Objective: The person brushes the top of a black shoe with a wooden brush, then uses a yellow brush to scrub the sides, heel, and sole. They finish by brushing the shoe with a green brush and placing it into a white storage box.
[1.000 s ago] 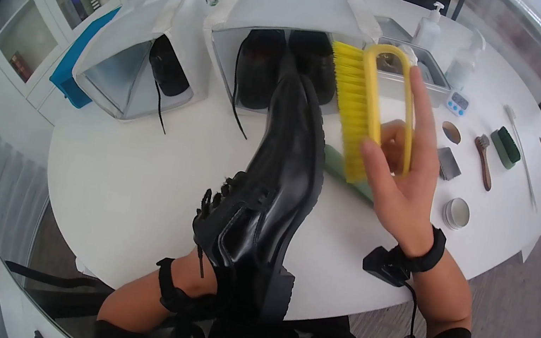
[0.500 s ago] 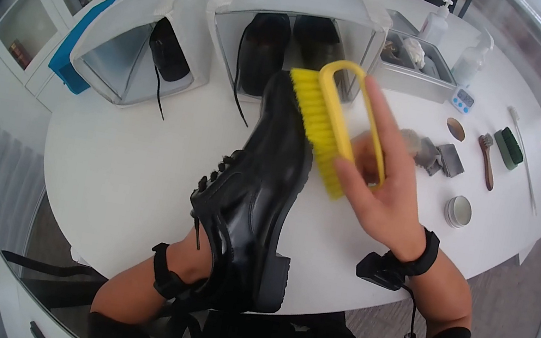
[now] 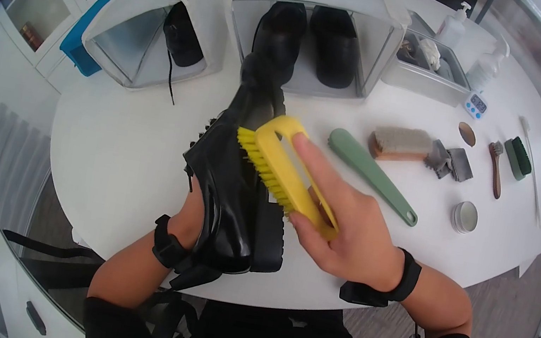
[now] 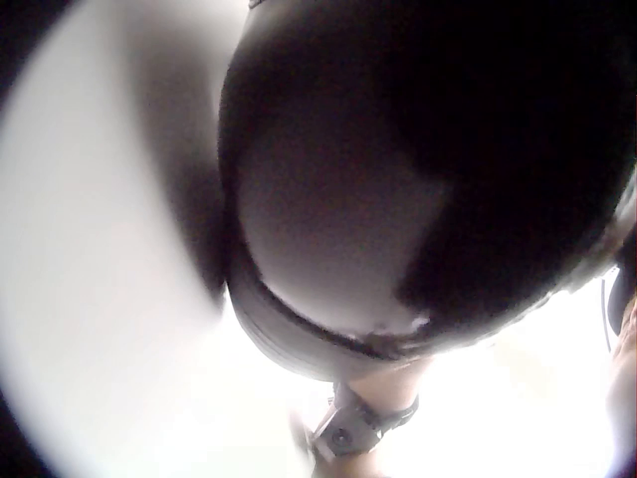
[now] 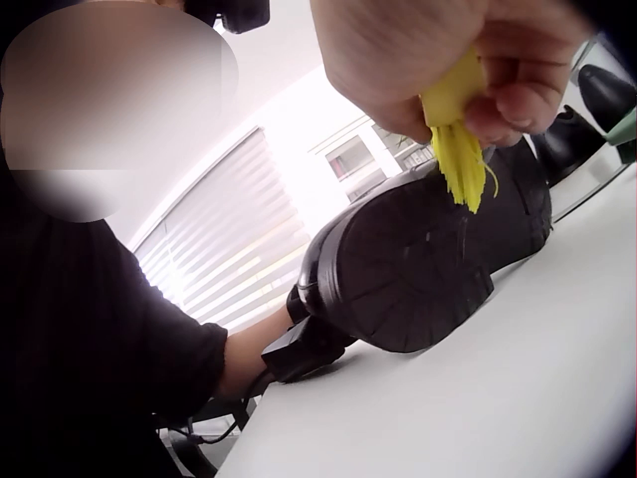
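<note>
A glossy black lace-up shoe is tilted on its side at the table's near edge, sole facing right and heel toward the body. My left hand reaches into or behind it from the left; its fingers are hidden by the shoe. The left wrist view is mostly filled by the shoe's dark leather. My right hand grips a yellow brush by its looped handle. Its yellow bristles lie against the shoe's side, close to the sole edge.
Two white boxes holding black shoes stand at the back. On the right lie a green shoehorn, a wooden brush, grey pieces, a round tin and smaller brushes. Behind are a metal tray, timer and pump bottles.
The yellow brush has come down from beside the toe to the shoe's middle, nearer the body. The shoe has shifted left, and the green shoehorn now shows fully.
</note>
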Motion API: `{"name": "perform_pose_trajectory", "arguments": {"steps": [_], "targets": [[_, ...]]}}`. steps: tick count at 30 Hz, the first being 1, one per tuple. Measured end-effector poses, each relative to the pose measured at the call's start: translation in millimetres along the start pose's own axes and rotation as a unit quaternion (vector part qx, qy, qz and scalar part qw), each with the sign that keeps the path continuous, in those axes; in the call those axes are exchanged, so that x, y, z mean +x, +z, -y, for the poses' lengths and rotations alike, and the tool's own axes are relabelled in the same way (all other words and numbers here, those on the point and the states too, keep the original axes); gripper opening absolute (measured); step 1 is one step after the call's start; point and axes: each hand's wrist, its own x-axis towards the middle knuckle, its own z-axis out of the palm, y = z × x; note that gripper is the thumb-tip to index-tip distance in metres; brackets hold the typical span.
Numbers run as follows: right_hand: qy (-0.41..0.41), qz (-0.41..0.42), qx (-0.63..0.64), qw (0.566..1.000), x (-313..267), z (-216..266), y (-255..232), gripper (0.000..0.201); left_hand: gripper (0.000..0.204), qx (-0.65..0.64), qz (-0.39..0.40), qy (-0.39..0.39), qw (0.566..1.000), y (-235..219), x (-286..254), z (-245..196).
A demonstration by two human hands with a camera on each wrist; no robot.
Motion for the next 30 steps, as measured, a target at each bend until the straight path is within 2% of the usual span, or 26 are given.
{"name": "perform_pose_trajectory", "arguments": {"steps": [3,8,11,14,17,20,22,24,25,26,30], "targets": [[-0.024,0.002,-0.014,1.000,1.5,0.5,-1.3,0.088,0.074,-0.007,0.013,0.005,1.000,-5.9,2.4,2.0],[-0.009,0.036,-0.018,0.999,3.6,9.2,-15.4,0.087,0.076,0.031,0.024,-0.006,0.999,-14.0,0.2,3.8],[0.052,0.099,0.000,0.994,5.0,16.7,-26.1,0.083,0.073,0.030,0.030,0.000,0.999,-15.4,0.8,3.2],[0.075,0.133,0.007,0.988,6.9,14.1,-33.2,0.081,0.070,0.026,0.041,0.007,0.999,-16.9,2.8,4.6],[-0.029,0.102,0.029,0.994,11.3,10.2,-43.8,0.083,0.067,0.027,0.067,0.032,0.997,-15.3,6.0,2.1],[0.041,0.093,0.052,0.993,11.5,13.7,-48.5,0.084,0.064,-0.024,0.133,0.049,0.990,-13.2,6.7,3.0],[0.050,0.045,0.077,0.995,11.3,9.0,-38.7,0.082,0.043,-0.132,0.202,0.035,0.970,-8.9,3.0,4.7],[0.030,0.028,0.074,0.996,11.4,2.5,-29.0,0.082,0.047,-0.158,0.124,0.019,0.979,-3.6,4.0,8.2],[0.020,0.029,0.068,0.997,11.6,2.9,-27.0,0.083,0.056,-0.137,0.108,0.033,0.984,0.9,3.7,8.5],[0.009,0.031,0.062,0.998,11.7,3.2,-24.9,0.083,0.055,-0.116,0.099,0.028,0.988,3.5,3.2,9.2],[0.058,0.109,0.090,0.988,10.9,18.1,-28.7,0.083,0.051,-0.076,0.065,-0.008,0.995,6.4,1.5,4.6]]}}
